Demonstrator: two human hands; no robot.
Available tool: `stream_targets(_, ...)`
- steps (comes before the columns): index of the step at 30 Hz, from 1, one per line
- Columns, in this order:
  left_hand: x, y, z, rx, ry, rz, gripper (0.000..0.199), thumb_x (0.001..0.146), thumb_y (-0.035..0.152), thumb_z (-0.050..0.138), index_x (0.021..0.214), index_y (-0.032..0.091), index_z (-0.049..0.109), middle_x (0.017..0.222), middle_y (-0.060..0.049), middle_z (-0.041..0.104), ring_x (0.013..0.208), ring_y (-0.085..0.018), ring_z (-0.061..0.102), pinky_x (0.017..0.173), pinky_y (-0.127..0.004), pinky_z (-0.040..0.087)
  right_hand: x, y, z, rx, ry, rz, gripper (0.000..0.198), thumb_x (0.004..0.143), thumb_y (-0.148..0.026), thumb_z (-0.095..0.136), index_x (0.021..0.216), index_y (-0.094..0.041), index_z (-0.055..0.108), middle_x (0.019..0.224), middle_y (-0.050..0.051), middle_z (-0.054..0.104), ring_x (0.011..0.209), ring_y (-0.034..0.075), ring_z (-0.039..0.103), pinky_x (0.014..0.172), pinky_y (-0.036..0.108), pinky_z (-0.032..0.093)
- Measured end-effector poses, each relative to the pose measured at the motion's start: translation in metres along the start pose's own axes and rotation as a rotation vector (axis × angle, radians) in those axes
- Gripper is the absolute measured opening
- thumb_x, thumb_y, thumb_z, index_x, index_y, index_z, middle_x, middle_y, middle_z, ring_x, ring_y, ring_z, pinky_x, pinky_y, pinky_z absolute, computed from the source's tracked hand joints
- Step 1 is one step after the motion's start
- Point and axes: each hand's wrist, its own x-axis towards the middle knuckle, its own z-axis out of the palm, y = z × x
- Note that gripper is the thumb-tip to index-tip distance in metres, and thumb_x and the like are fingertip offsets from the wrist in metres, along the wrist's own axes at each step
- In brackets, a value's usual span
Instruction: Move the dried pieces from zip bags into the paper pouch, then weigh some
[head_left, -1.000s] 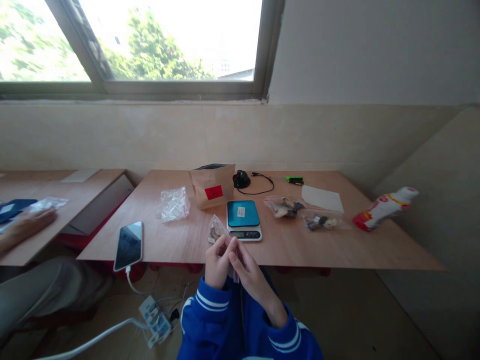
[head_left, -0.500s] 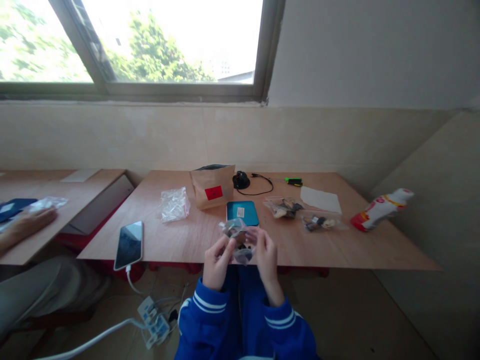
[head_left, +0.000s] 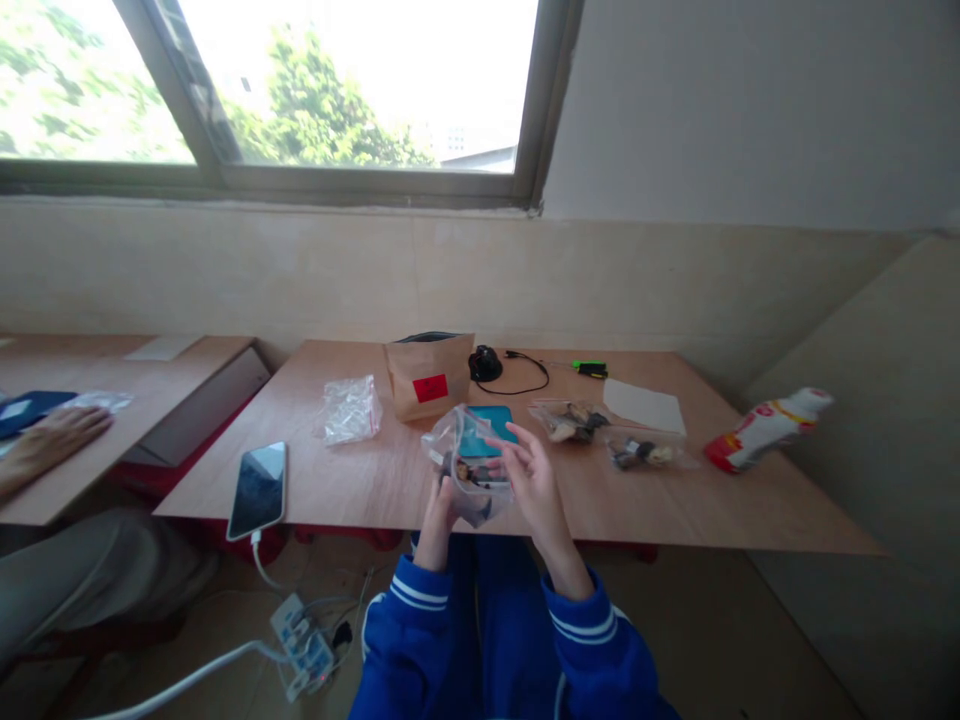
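Note:
My left hand is closed on the left side of a clear zip bag above the table's front edge. Brown and dark dried pieces lie inside the bag, and its mouth gapes upward. At the bag's right side is my right hand, fingers apart, with the fingertips close to the mouth; whether they touch the plastic is hard to tell. Just behind the bag lies a flat teal square with a white label, partly covered by the bag.
A kraft pouch stands behind, beside a stack of clear bags. Two filled bags, a white sheet, a screwdriver and a tilted bottle are on the right. A charging phone overhangs the front left. Another person's hand rests further left.
The bag has been spread wider at its mouth. My right hand has let go of its pinch and its fingers are now apart. My left hand has shifted lower around the bag.

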Motion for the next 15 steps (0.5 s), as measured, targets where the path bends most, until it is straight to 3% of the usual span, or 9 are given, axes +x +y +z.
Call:
stream_targets(3, 0.0, -0.004, 0.002, -0.013, 0.018, 0.102, 0.062, 0.075, 0.056, 0.061, 0.122, 0.016, 0.055, 0.113, -0.013, 0.066, 0.114, -0.029, 0.057, 0.101, -0.045, 0.041, -0.001, -0.007, 0.006, -0.323, 0.079, -0.306, 0.024, 0.084, -0.024, 0.053, 0.107, -0.02, 0.058, 0.109, 0.013, 0.059, 0.102, 0.024, 0.058, 0.083, 0.041, 0.051)
stream_targets(5, 0.0, -0.004, 0.002, 0.036, 0.107, 0.208, 0.059, 0.076, 0.054, 0.063, 0.121, 0.017, 0.057, 0.121, -0.01, 0.063, 0.123, -0.027, 0.05, 0.108, -0.039, 0.034, -0.001, -0.012, 0.008, -0.448, -0.035, -0.436, 0.015, 0.086, -0.016, 0.049, 0.092, -0.021, 0.061, 0.098, 0.009, 0.059, 0.1, 0.022, 0.057, 0.088, 0.04, 0.049)
stream_targets(7, 0.001, -0.002, 0.0, 0.057, 0.141, 0.272, 0.057, 0.078, 0.055, 0.06, 0.121, 0.017, 0.058, 0.126, -0.009, 0.06, 0.128, -0.025, 0.046, 0.11, -0.036, 0.032, 0.001, -0.015, 0.009, -0.458, -0.248, -0.431, 0.016, 0.086, -0.013, 0.047, 0.089, -0.02, 0.061, 0.09, 0.006, 0.06, 0.088, 0.018, 0.06, 0.083, 0.035, 0.051)
stream_targets(9, 0.003, 0.001, -0.003, 0.051, 0.129, 0.279, 0.06, 0.081, 0.059, 0.052, 0.122, 0.017, 0.058, 0.125, -0.01, 0.061, 0.127, -0.026, 0.047, 0.108, -0.037, 0.035, 0.005, -0.015, 0.011, -0.434, -0.425, -0.356, 0.021, 0.085, -0.013, 0.05, 0.102, -0.02, 0.06, 0.098, 0.006, 0.061, 0.085, 0.017, 0.061, 0.08, 0.032, 0.052)
stream_targets(12, 0.004, 0.005, -0.008, 0.066, 0.1, 0.265, 0.065, 0.082, 0.064, 0.043, 0.122, 0.016, 0.058, 0.123, -0.012, 0.062, 0.125, -0.027, 0.05, 0.106, -0.04, 0.038, 0.011, -0.012, 0.014, -0.409, -0.615, -0.26, 0.048, 0.081, -0.014, 0.058, 0.127, -0.021, 0.049, 0.125, 0.009, 0.055, 0.111, 0.02, 0.056, 0.094, 0.034, 0.047)
stream_targets(15, 0.005, 0.008, -0.012, 0.126, 0.137, 0.241, 0.065, 0.083, 0.065, 0.041, 0.118, 0.015, 0.061, 0.121, -0.012, 0.063, 0.124, -0.028, 0.05, 0.105, -0.041, 0.039, 0.016, -0.008, 0.019, -0.394, -0.761, -0.207, 0.065, 0.075, -0.019, 0.067, 0.135, -0.021, 0.042, 0.138, 0.011, 0.048, 0.127, 0.023, 0.045, 0.106, 0.038, 0.037)
